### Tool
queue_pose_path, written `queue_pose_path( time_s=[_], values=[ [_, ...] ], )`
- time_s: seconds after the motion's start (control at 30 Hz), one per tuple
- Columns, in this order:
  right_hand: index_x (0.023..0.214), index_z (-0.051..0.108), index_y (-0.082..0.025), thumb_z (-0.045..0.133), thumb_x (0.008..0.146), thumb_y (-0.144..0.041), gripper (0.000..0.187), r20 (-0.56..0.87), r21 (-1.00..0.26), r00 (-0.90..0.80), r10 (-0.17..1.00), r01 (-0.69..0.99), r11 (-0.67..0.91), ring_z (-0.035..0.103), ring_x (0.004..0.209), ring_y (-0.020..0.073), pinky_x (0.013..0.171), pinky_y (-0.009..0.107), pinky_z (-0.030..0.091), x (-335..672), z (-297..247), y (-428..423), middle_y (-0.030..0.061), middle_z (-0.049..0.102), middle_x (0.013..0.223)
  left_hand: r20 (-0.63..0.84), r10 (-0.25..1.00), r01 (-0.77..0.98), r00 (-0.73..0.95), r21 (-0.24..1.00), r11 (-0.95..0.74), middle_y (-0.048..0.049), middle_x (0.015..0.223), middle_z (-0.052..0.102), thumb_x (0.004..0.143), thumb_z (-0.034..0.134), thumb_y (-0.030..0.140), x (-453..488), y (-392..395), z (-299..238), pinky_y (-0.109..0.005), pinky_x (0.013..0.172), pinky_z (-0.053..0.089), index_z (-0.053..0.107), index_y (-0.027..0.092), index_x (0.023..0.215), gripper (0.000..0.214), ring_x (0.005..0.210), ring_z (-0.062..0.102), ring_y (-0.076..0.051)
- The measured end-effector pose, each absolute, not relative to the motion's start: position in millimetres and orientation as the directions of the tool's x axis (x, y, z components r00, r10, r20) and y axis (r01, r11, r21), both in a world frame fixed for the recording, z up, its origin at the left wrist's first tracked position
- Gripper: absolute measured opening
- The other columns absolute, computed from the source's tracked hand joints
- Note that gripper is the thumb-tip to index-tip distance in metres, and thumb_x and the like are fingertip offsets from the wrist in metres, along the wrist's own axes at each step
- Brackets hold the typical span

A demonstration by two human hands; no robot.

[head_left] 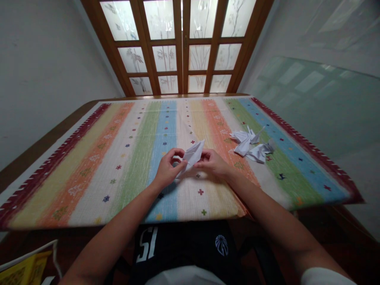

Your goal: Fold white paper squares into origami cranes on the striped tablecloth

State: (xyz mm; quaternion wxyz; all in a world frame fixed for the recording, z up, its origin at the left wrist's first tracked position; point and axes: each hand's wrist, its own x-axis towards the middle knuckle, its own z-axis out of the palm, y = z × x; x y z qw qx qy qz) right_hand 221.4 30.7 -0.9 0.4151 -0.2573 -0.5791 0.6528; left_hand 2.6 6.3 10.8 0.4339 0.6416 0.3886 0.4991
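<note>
Paper (pixel 192 155), white and folded into a slim, pointed form, is between your hands above the pale middle stripe of the cloth, its tip slanting up and away to the right. Your left hand (pixel 169 167) pinches its lower left side between thumb and curled fingers; your right hand (pixel 211 161) grips the right edge with its fingertips, the fingers bent and partly hidden. Both forearms reach in over the near edge and angle inward. To the right, apart from your right hand, white folded pieces (pixel 245 145) lie in a loose, overlapping cluster. Striped cloth (pixel 142 158) covers most of the tabletop (pixel 86 111), and your right forearm hides part of it. Farther out, wooden doors (pixel 179 47) with patterned panes stand past the far edge, and a glass panel (pixel 323 114) stands along the right wall (pixel 308 27).
</note>
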Motion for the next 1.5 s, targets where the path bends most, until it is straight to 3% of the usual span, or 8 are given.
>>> queue_pose_path(
  time_s=[0.17,0.37,0.5,0.73,1.1,1.3,1.4,1.5],
  values=[
    [0.105,0.082,-0.022,0.100,0.071,-0.047,0.046,0.168,-0.974,-0.514,0.841,-0.216,0.063,0.077,0.090,0.0208,0.086,0.036,0.064,217.6,-0.5,26.4,0.0054,0.081,0.101,0.273,0.929,0.072,0.248,0.951,-0.299,-0.0022,0.095,0.066,0.084,0.077,0.030,0.2,3.6,12.7,-0.027,0.077,0.056,0.063,0.020,0.094,0.019,0.081,0.063,-0.014],
    [0.097,0.077,-0.023,0.101,0.067,-0.055,0.050,0.190,-0.968,-0.445,0.875,-0.233,0.092,0.073,0.085,0.0186,0.082,0.032,0.062,217.6,-0.3,25.8,0.0029,0.077,0.093,0.278,0.912,0.049,0.300,0.951,-0.306,-0.0067,0.104,0.069,0.089,0.079,0.042,1.1,-1.1,14.3,-0.029,0.082,0.060,0.067,0.019,0.099,0.028,0.094,0.069,-0.018],
    [0.091,0.076,-0.022,0.096,0.073,-0.059,0.046,0.221,-0.970,-0.444,0.869,-0.192,0.149,0.070,0.078,0.0166,0.078,0.030,0.059,217.7,0.1,26.9,0.0015,0.074,0.087,0.290,0.903,0.044,0.318,0.946,-0.320,-0.0084,0.107,0.070,0.090,0.080,0.049,2.1,-3.5,14.0,-0.028,0.082,0.060,0.070,0.018,0.101,0.034,0.097,0.070,-0.019],
    [0.092,0.076,-0.023,0.089,0.081,-0.064,0.044,0.293,-0.955,-0.418,0.860,-0.164,0.246,0.073,0.100,0.0215,0.096,0.039,0.059,215.5,2.2,27.1,0.0056,0.076,0.103,0.254,0.914,0.066,0.318,0.955,-0.288,-0.0069,0.100,0.076,0.090,0.079,0.053,3.0,-2.9,13.5,-0.029,0.079,0.060,0.071,0.018,0.105,0.040,0.088,0.072,-0.018],
    [0.091,0.064,-0.025,0.091,0.080,-0.049,0.038,0.301,-0.954,-0.219,0.928,-0.055,0.296,0.069,0.083,0.0175,0.074,0.030,0.063,211.8,3.3,21.1,0.0009,0.069,0.091,0.167,0.963,0.116,0.213,0.974,-0.194,-0.0044,0.088,0.078,0.092,0.074,0.047,2.4,1.8,8.3,-0.030,0.067,0.062,0.070,0.019,0.094,0.028,0.071,0.074,-0.017],
    [0.097,0.079,-0.025,0.073,0.096,-0.036,0.013,0.378,-0.896,-0.348,0.858,0.097,0.434,0.073,0.102,0.0215,0.084,0.035,0.065,215.1,9.8,15.5,0.0072,0.075,0.106,0.143,0.987,0.071,0.068,0.986,-0.147,0.0017,0.089,0.074,0.086,0.082,0.039,0.6,3.3,7.5,-0.025,0.061,0.060,0.055,0.025,0.136,0.059,0.063,0.073,-0.014],
    [0.106,0.081,-0.026,0.076,0.093,-0.030,0.015,0.399,-0.888,-0.413,0.819,0.050,0.457,0.073,0.112,0.0218,0.097,0.040,0.066,216.1,9.5,14.8,0.0085,0.073,0.118,0.181,0.983,0.117,0.038,0.976,-0.184,-0.0011,0.100,0.075,0.087,0.081,0.037,-1.5,3.3,9.6,-0.022,0.058,0.058,0.063,0.023,0.118,0.039,0.062,0.071,-0.011],
    [0.109,0.081,-0.026,0.081,0.089,-0.030,0.020,0.372,-0.904,-0.442,0.816,0.025,0.426,0.073,0.112,0.0213,0.101,0.042,0.066,217.1,8.1,15.7,0.0084,0.072,0.120,0.219,0.974,0.177,0.066,0.958,-0.227,-0.0021,0.091,0.076,0.091,0.075,0.038,-3.4,2.6,10.7,-0.024,0.061,0.059,0.070,0.019,0.097,0.020,0.064,0.071,-0.013]
  ],
)
